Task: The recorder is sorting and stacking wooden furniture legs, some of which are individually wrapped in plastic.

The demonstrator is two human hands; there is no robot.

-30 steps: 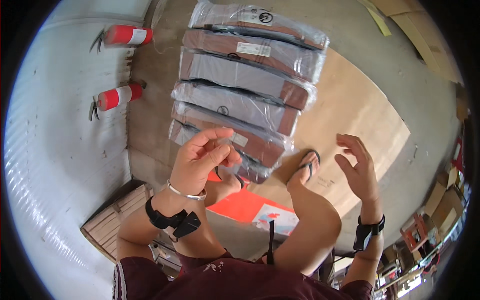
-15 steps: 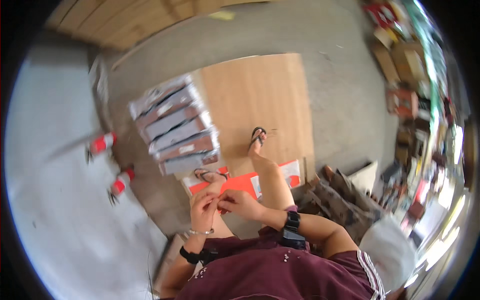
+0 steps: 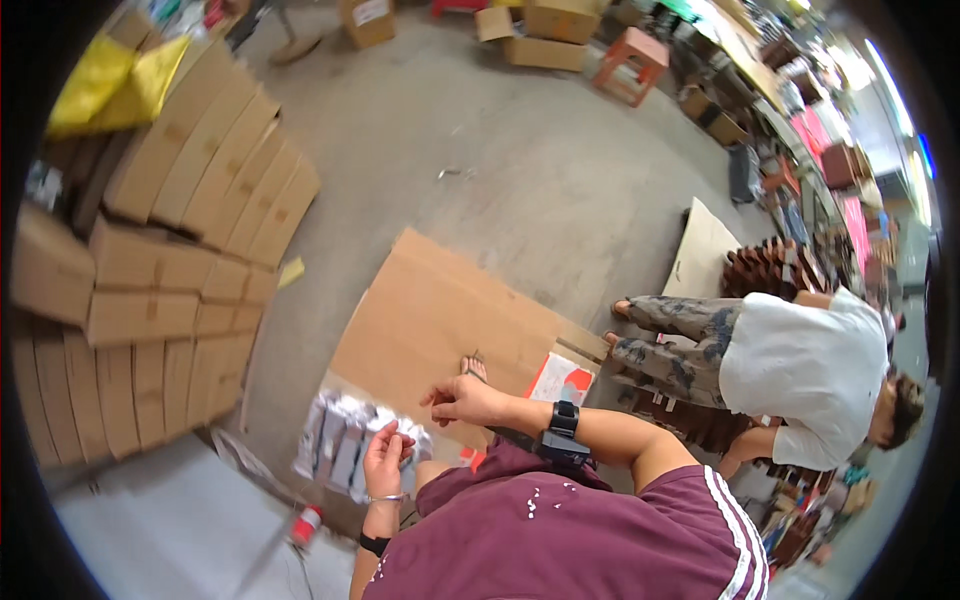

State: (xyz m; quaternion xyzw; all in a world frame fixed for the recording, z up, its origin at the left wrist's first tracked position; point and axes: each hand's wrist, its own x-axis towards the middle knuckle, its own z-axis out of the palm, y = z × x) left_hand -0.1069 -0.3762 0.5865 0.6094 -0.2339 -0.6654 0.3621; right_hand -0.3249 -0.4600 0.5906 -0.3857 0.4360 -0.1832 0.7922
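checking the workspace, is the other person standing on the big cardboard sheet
No, the other person crouches on the bare floor, to the right of the cardboard sheet.

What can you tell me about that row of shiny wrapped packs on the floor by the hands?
The wrapped packs lie flat in a row on a big sheet of brown cardboard, near its edge. They look like dark flat things sealed in clear, glossy plastic that shines grey-white. They overlap side by side. The left hand hovers at their near end, seemingly just above them; whether it touches them cannot be told. The right hand is close beside, apart from them.
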